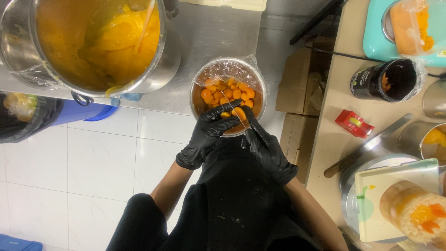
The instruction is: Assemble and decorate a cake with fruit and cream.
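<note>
Both my hands wear black gloves and meet over a small steel bowl [199,104] lined with clear film and holding several orange fruit pieces [227,93]. My left hand [204,137] pinches a small yellow-orange piece [226,114] at its fingertips. My right hand [265,144] holds a larger orange piece [239,113] against it, right above the bowl's near rim. The bowl stands at the edge of a steel counter [218,32].
A big steel pot [28,46] of yellow-orange pulp sits on the counter at upper left. A black-lined bin [28,116] and a blue container [88,113] stand below it. On the wooden table at right lie a knife [367,146], a red tape dispenser [354,123], a dark jar [388,80], a teal scale and a tray.
</note>
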